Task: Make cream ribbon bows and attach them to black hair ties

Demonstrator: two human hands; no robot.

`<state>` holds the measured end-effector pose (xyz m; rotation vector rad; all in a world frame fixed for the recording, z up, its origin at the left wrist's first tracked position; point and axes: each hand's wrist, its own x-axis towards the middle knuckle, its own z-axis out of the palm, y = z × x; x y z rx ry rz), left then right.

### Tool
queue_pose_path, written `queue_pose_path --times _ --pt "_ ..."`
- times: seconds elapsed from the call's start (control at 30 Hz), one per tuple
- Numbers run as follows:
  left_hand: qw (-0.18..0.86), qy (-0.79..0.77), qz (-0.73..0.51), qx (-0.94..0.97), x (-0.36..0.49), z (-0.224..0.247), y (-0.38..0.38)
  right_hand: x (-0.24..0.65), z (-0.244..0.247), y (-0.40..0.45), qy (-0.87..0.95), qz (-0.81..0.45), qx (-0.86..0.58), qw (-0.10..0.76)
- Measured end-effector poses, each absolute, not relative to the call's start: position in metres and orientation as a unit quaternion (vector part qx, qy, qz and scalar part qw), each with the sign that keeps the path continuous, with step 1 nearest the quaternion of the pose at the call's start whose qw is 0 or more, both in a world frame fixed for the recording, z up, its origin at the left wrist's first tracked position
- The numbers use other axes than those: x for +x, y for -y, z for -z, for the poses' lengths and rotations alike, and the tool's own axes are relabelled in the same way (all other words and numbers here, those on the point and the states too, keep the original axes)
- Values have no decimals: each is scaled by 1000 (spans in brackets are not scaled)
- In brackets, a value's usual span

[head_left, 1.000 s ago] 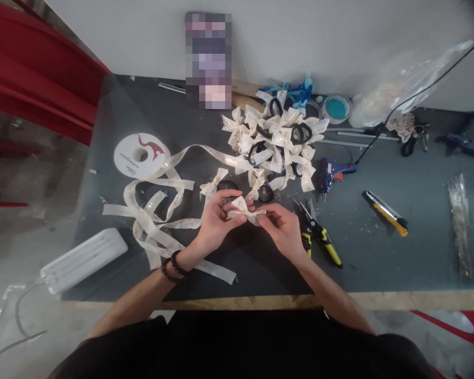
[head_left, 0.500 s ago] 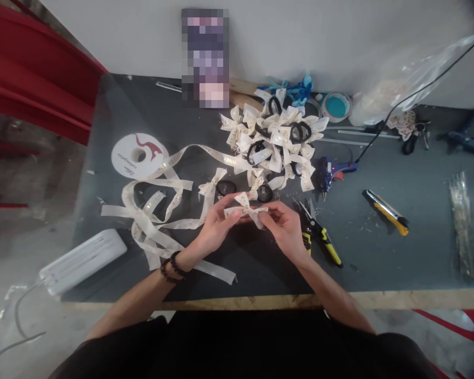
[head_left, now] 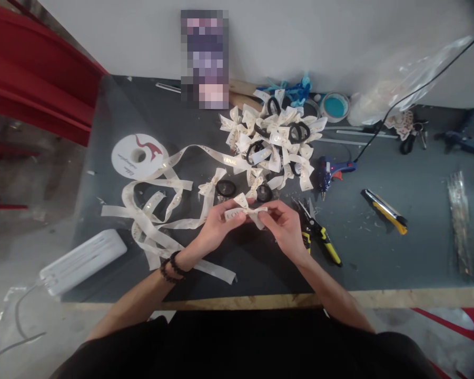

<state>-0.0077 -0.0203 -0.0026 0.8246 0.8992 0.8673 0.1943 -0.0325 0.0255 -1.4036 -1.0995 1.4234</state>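
Between both hands I hold a cream ribbon bow (head_left: 249,210) with printed lettering, just above the table near its front. My left hand (head_left: 218,225) pinches the bow's left side, thumb on top. On its right side, my right hand (head_left: 285,227) grips a loop between thumb and fingers. Just beyond my hands lie a bow (head_left: 212,183) with a black hair tie (head_left: 226,188) and another bow (head_left: 255,184) beside a second hair tie. A large heap of similar bows (head_left: 276,137) with black hair ties sits farther back.
Left are a ribbon spool (head_left: 122,158), loose ribbon strips (head_left: 154,231) and a white power strip (head_left: 85,260). Right of my hands lie yellow-black snips (head_left: 319,231), a blue glue gun (head_left: 329,171) with a cord, and a yellow utility knife (head_left: 387,212). A turquoise tape roll (head_left: 335,107) is at the back.
My left thumb has shifted slightly, and the bow's left loop now shows its lettering. Both hands stay in nearly the same place.
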Motion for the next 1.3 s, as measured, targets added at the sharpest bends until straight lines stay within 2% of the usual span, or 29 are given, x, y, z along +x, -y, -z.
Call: queue_pose_path --times 0.2,0.83,1.3 --pt "704 -463 -380 382 -9 6 23 194 -33 35 508 -526 -566 381" --pt "682 -475 -329 449 -4 -13 20 195 -33 38 553 -413 -617 378" --pt "680 -484 -320 447 -5 -7 21 193 -30 35 472 -487 -602 421"
